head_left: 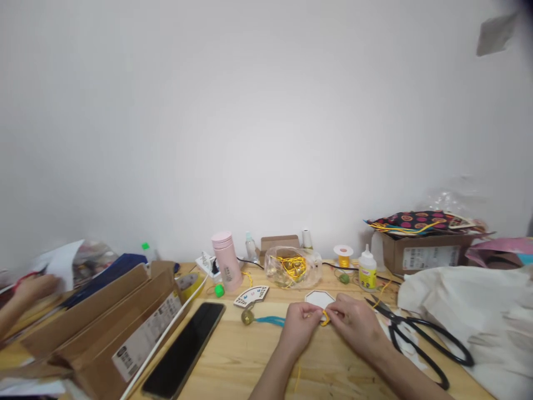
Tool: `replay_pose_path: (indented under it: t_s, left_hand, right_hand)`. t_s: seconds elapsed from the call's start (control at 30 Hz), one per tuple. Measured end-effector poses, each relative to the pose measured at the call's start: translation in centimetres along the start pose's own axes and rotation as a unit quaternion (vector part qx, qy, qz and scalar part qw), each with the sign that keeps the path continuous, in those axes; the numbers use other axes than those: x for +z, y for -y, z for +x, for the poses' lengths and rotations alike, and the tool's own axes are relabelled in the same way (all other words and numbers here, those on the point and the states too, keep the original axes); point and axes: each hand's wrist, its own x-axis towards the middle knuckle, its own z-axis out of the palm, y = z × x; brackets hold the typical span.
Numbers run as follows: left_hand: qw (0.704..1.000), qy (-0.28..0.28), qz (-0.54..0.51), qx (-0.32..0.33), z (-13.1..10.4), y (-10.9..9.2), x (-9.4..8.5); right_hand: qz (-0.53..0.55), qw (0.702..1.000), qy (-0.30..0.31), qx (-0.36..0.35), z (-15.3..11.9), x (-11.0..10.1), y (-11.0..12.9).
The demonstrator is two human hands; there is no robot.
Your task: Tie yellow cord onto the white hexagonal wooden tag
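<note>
Near the front middle of the wooden table, my left hand (300, 328) and my right hand (358, 323) are close together, each pinching a small loop of yellow cord (325, 318) between them. A yellow strand hangs down below my left hand. Just behind the fingers lies a white octagonal piece (320, 299) with a dark border. To the left of my left hand is a round brass-coloured bead (247, 316) with blue cord (270, 320). A fan-shaped white piece (251, 296) rests behind the bead.
Black-handled scissors (416, 328) and white cloth (478, 316) lie right. A glue bottle (367, 270), yellow spool (343, 256), bag of yellow cord (292, 266) and pink tumbler (227, 261) stand behind. Left are a phone (185, 350), cardboard box (116, 328) and another person's hand (37, 289).
</note>
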Motion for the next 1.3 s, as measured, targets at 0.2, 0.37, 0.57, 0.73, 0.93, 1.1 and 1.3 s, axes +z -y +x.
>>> replay_pose_path:
  t_s: [0.2,0.37,0.57,0.73,0.93,1.1,1.3]
  left_hand:
    - [0.999,-0.011,-0.018,-0.024,-0.38,-0.30,0.04]
    - [0.999,-0.002,-0.036,-0.033,-0.51,-0.67,-0.06]
    - [0.999,0.007,-0.040,-0.027,-0.25,-0.39,-0.14]
    - [1.000,-0.003,-0.021,-0.021,-0.02,-0.08,-0.01]
    - [0.998,0.032,-0.043,-0.031,-0.02,-0.29,0.04]
    - [0.997,0.041,-0.056,-0.024,-0.12,-0.41,-0.12]
    - [0.999,0.024,-0.044,-0.007,0.02,-0.60,-0.16]
  right_hand:
    - [-0.012,1.000,-0.018,-0.015,-0.16,0.49,-0.12]
    - [-0.004,0.999,-0.032,-0.008,-0.17,0.33,0.00]
    - [0.016,0.999,-0.036,-0.010,-0.13,0.27,-0.06]
    - [0.014,0.998,-0.027,-0.048,-0.41,0.79,-0.08]
    - [0.017,0.999,-0.046,-0.024,-0.18,0.44,-0.29]
    - [0.023,0.998,-0.049,-0.011,-0.01,0.14,-0.13]
    - [0.020,0.999,-0.044,-0.024,-0.11,0.47,-0.16]
